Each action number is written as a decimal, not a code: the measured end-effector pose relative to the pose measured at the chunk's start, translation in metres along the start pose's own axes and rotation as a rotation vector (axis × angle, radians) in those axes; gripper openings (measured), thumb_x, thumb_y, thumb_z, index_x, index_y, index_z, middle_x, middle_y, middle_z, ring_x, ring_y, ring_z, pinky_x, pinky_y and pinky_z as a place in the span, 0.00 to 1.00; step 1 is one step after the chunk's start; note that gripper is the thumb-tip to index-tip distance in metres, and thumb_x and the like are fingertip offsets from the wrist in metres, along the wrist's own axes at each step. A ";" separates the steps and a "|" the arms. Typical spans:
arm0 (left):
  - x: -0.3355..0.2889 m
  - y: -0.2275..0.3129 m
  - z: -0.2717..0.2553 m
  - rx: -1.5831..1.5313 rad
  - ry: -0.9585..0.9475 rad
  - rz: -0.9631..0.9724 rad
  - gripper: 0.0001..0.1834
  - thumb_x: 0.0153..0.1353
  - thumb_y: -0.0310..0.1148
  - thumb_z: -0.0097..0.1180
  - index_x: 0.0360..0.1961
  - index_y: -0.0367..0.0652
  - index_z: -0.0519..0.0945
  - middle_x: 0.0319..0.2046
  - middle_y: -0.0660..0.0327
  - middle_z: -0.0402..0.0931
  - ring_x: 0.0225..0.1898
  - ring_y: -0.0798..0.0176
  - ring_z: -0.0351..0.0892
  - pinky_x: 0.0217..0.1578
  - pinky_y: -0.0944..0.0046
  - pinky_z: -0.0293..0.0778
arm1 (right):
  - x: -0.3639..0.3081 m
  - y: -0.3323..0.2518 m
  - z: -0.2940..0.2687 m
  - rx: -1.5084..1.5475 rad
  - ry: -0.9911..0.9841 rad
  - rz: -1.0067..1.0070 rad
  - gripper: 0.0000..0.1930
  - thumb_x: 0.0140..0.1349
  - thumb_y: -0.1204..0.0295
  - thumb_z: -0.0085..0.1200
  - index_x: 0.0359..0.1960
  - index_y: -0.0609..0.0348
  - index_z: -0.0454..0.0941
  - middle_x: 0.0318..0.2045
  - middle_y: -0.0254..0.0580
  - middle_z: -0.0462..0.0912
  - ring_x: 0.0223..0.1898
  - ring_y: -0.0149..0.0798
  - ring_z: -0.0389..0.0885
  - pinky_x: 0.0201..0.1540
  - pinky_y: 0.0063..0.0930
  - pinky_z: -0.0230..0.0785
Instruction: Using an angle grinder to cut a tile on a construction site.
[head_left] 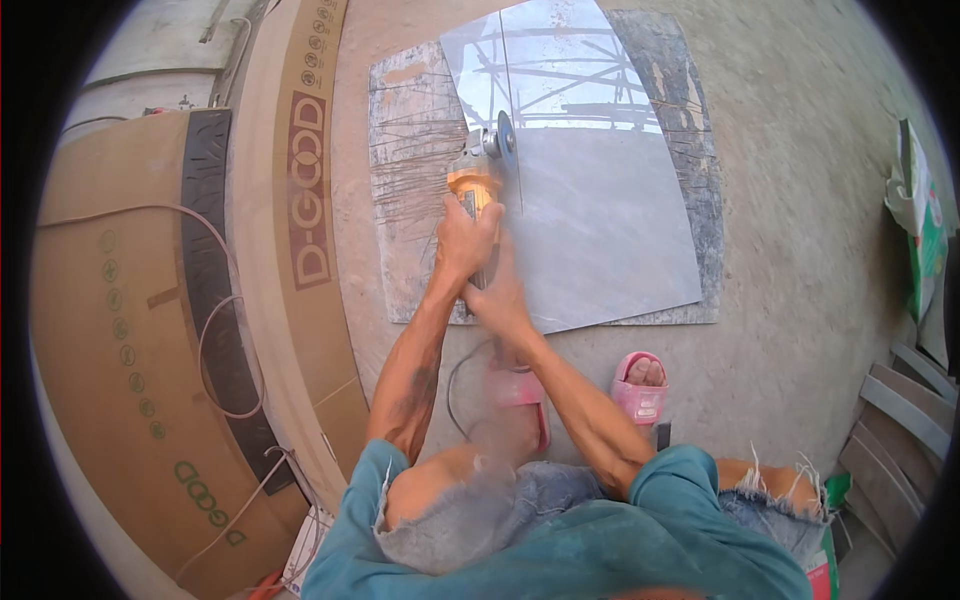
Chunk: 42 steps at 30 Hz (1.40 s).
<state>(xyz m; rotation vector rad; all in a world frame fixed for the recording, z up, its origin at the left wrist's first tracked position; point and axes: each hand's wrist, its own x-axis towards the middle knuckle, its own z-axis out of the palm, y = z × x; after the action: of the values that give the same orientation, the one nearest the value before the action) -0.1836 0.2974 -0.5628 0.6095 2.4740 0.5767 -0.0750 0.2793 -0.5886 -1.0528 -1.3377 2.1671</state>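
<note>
A yellow angle grinder [474, 184] with a grey metal head is gripped by both of my hands. My left hand [463, 238] wraps round the body just behind the head. Lower down, my right hand [500, 297] closes round the rear of the grinder. Its thin cutting disc [507, 134] stands on edge at a dark straight line running along a glossy grey tile [610, 220]. Whether the disc touches the tile I cannot tell. Beneath the tile lies a worn, scored board [412, 215], showing on both sides. A dusty haze blurs the air below my right hand.
Long brown cardboard boxes [120, 300] line the left side, with a thin cable [212, 235] looping over one. My feet, in pink slippers [640, 400], are just below the board. Grey strips [905, 415] and a green-white bag [922, 230] lie at the right on the concrete floor [790, 200].
</note>
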 end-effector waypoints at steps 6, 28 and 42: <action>0.028 0.012 -0.003 -0.045 -0.025 0.005 0.43 0.58 0.54 0.58 0.55 0.17 0.66 0.45 0.24 0.78 0.47 0.30 0.82 0.52 0.45 0.75 | 0.025 -0.007 -0.003 0.023 -0.008 -0.025 0.50 0.56 0.67 0.69 0.74 0.66 0.47 0.64 0.61 0.68 0.66 0.53 0.70 0.66 0.43 0.63; 0.074 0.016 0.005 0.050 0.106 0.006 0.48 0.57 0.63 0.58 0.54 0.18 0.73 0.46 0.27 0.79 0.51 0.31 0.81 0.54 0.46 0.74 | 0.064 -0.009 -0.004 -0.095 0.048 -0.109 0.55 0.53 0.56 0.69 0.75 0.62 0.45 0.51 0.71 0.80 0.53 0.65 0.83 0.55 0.47 0.74; 0.039 0.002 0.005 0.040 0.059 0.016 0.44 0.59 0.58 0.58 0.53 0.18 0.71 0.45 0.27 0.79 0.49 0.33 0.82 0.53 0.47 0.74 | 0.030 -0.006 -0.005 -0.060 -0.003 -0.042 0.52 0.53 0.62 0.70 0.74 0.64 0.48 0.58 0.69 0.75 0.60 0.61 0.78 0.60 0.45 0.70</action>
<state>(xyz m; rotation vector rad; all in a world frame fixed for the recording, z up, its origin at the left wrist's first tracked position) -0.2100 0.3211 -0.5806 0.6366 2.5431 0.5603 -0.0907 0.3044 -0.5967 -1.0352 -1.4212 2.1114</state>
